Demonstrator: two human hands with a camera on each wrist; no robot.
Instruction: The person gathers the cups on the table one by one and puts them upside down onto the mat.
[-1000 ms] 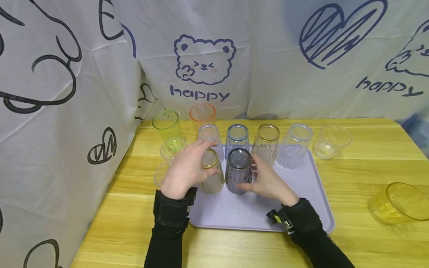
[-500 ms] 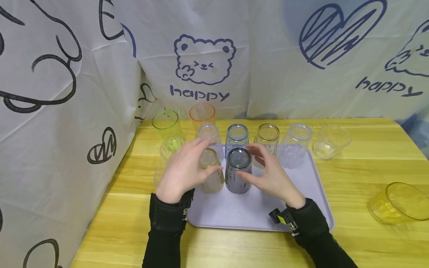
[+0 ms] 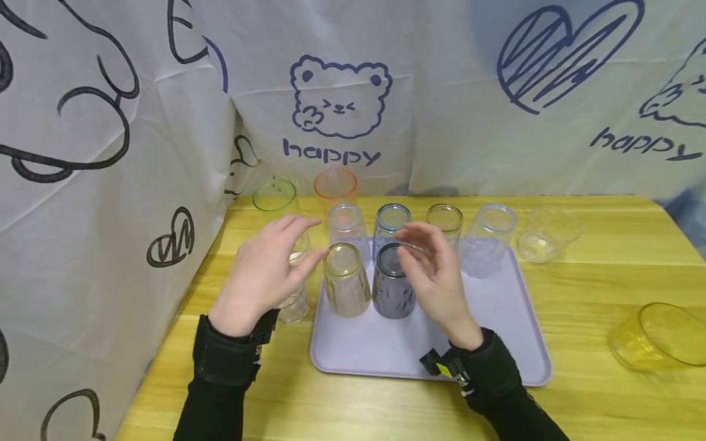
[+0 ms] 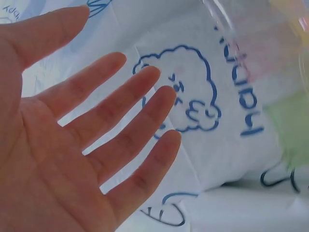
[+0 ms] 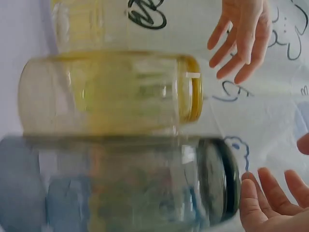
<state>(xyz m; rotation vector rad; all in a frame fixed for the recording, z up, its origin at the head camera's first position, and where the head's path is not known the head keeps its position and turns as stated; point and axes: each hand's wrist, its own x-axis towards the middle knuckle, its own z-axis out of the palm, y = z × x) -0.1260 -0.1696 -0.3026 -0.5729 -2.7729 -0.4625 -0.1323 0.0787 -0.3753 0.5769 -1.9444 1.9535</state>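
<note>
My left hand (image 3: 265,269) hovers left of the tray, fingers apart, thumb pointing at a yellow-tinted glass (image 3: 349,288). In the left wrist view its palm and spread fingers hold nothing. My right hand (image 3: 441,282) is raised beside a dark grey glass (image 3: 393,297), its fingers loosely bent around air and overlapping the glass's top in the head view. The right wrist view shows the grey glass (image 5: 145,188) and the yellow-tinted glass (image 5: 120,96) side by side, with fingertips close to the grey one's base. Both glasses stand upside down at the front of the lilac tray (image 3: 375,358).
Behind them on the tray stand a clear glass (image 3: 346,222), a blue-rimmed glass (image 3: 393,219), a brown-rimmed glass (image 3: 445,219) and another clear glass (image 3: 488,245). Off the tray are a clear glass (image 3: 543,239), a yellow glass (image 3: 634,340), green (image 3: 274,197) and red-rimmed glasses (image 3: 335,187), and one at left (image 3: 296,309).
My left hand has drawn away leftward from the yellow-tinted glass. My right hand has let go of the grey glass and lifted. Both glasses stay in place on the tray.
</note>
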